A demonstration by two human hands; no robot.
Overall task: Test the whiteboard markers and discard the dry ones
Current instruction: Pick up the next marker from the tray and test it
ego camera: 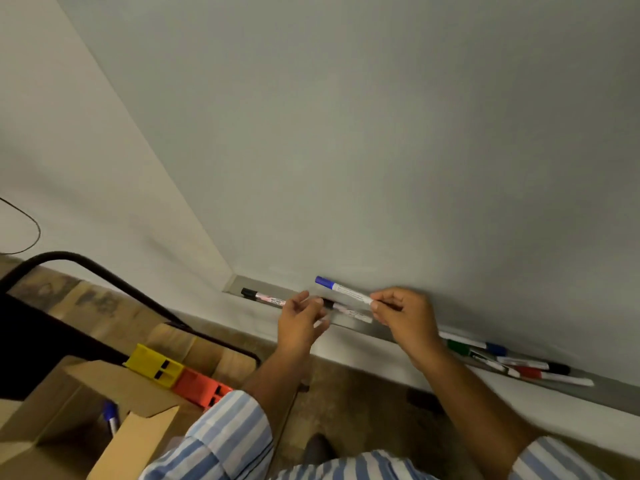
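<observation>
Right hand [405, 315] pinches blue-capped marker [343, 291] by its tail, held above the whiteboard tray [606, 388]; left hand [299, 323] grip loose, fingers relaxed, holding nothing, just beside it.

Blue marker [343, 291]: capped, tilted, pinched at its tail end.
Other markers [519, 363]: lying along the whiteboard tray [609, 389].
</observation>
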